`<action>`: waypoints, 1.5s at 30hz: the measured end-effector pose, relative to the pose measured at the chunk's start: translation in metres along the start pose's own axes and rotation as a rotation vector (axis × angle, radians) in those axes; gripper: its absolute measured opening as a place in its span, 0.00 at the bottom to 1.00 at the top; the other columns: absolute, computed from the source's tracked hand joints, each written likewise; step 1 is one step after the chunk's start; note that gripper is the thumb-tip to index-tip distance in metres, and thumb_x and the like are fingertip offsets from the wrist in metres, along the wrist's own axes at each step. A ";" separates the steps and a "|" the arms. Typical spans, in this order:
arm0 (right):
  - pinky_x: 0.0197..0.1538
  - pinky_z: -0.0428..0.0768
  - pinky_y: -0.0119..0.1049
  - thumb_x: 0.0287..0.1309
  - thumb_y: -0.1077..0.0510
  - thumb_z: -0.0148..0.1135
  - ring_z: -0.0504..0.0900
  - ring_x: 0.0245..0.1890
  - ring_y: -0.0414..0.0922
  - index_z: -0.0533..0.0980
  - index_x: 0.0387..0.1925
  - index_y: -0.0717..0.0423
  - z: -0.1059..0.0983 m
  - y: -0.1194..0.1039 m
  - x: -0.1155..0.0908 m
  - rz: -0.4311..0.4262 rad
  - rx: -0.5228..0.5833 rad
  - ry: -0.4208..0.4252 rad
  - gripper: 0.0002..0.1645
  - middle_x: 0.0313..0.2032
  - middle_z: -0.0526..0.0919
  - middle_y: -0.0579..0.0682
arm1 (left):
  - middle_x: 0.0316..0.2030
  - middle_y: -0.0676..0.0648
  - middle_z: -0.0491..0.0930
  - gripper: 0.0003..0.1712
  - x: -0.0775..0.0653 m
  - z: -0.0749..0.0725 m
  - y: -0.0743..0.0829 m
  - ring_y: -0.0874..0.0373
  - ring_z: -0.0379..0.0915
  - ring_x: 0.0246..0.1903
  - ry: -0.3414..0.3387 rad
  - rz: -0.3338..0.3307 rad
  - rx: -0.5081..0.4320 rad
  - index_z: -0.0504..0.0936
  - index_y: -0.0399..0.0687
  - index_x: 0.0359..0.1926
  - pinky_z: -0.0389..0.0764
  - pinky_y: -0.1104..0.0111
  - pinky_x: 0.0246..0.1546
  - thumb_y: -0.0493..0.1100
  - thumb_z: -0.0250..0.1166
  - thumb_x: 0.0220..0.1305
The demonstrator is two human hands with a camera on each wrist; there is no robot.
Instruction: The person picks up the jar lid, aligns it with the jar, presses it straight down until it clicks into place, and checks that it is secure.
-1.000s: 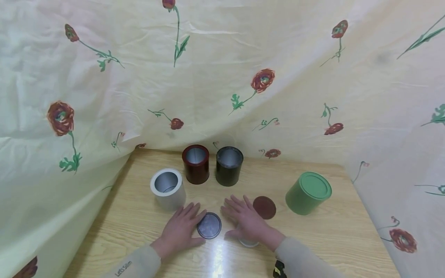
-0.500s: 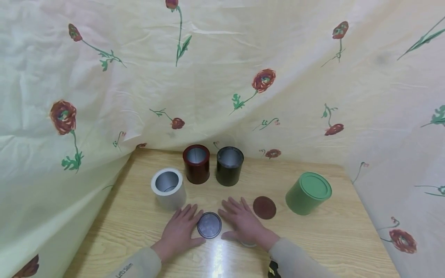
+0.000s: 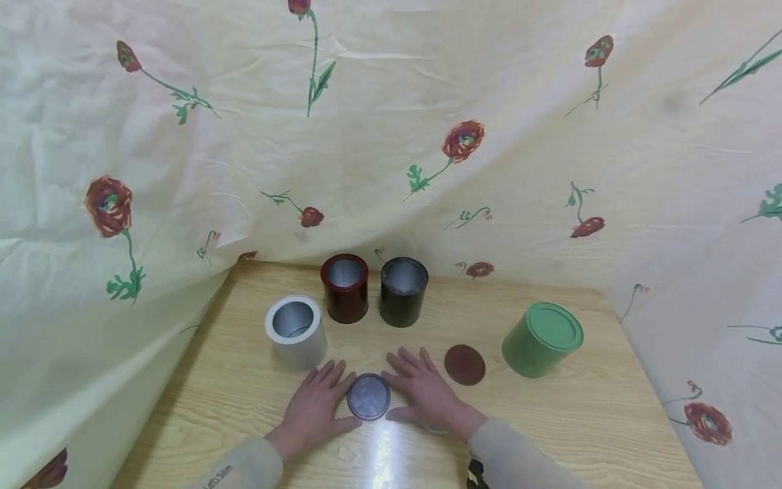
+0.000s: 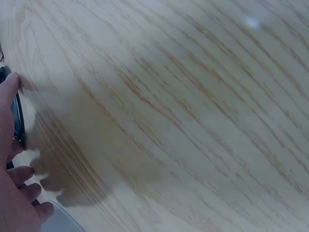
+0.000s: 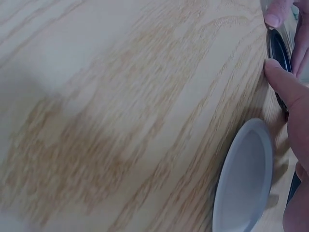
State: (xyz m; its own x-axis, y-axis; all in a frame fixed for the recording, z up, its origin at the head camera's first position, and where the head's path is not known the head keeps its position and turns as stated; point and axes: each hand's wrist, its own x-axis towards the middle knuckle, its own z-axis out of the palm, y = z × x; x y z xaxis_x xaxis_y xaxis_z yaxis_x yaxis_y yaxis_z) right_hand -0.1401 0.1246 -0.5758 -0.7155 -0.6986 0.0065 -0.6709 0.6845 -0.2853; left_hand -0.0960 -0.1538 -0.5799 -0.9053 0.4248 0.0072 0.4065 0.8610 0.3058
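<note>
A round dark-rimmed grey lid (image 3: 368,396) lies flat on the wooden table between both hands. My left hand (image 3: 314,411) rests at its left side, fingers spread; in the left wrist view a fingertip (image 4: 13,79) overlaps the lid's dark edge. My right hand (image 3: 427,394) lies spread on the lid's right side, thumb tip right at the rim in the right wrist view. Under the right hand's palm side sits a white lid (image 5: 245,176), mostly hidden in the head view. A dark red lid (image 3: 465,365) lies just beyond the right hand.
An open white can (image 3: 305,352) stands behind my left hand. Farther back are an open dark red can (image 3: 347,304) and an open black can (image 3: 400,310). A green can (image 3: 530,353) with its lid on stands at right. A flowered cloth (image 3: 379,136) hangs around the table (image 3: 599,407).
My right hand has shifted left, up to the grey lid, covering more of the white lid. The left hand has barely moved, and the cans stay where they were.
</note>
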 end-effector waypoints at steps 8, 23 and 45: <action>0.80 0.49 0.72 0.60 0.33 0.74 0.57 0.82 0.63 0.77 0.73 0.51 0.004 -0.002 0.001 0.015 0.057 0.012 0.46 0.79 0.66 0.57 | 0.75 0.36 0.71 0.48 0.004 0.007 0.001 0.35 0.65 0.75 0.042 0.023 -0.016 0.80 0.45 0.71 0.65 0.40 0.76 0.70 0.75 0.59; 0.79 0.48 0.73 0.58 0.36 0.78 0.60 0.81 0.64 0.78 0.72 0.51 0.002 0.005 -0.006 0.024 0.132 0.077 0.45 0.78 0.69 0.59 | 0.74 0.38 0.73 0.48 0.013 0.004 0.010 0.37 0.65 0.76 0.072 0.051 -0.048 0.81 0.44 0.70 0.64 0.44 0.77 0.70 0.76 0.59; 0.76 0.52 0.77 0.49 0.44 0.86 0.62 0.78 0.68 0.79 0.69 0.58 -0.052 0.028 -0.012 0.017 0.074 0.246 0.48 0.75 0.71 0.64 | 0.74 0.37 0.73 0.49 0.065 -0.049 0.034 0.37 0.68 0.74 0.110 0.197 0.112 0.81 0.45 0.70 0.68 0.44 0.75 0.72 0.74 0.59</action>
State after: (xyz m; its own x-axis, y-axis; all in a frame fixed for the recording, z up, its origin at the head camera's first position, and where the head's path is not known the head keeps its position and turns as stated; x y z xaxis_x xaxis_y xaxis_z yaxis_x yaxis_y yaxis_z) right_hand -0.1608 0.1627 -0.5338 -0.7585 -0.6093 0.2310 -0.6487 0.6722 -0.3569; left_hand -0.1468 -0.1112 -0.5225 -0.8127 0.5598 0.1618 0.5821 0.7928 0.1807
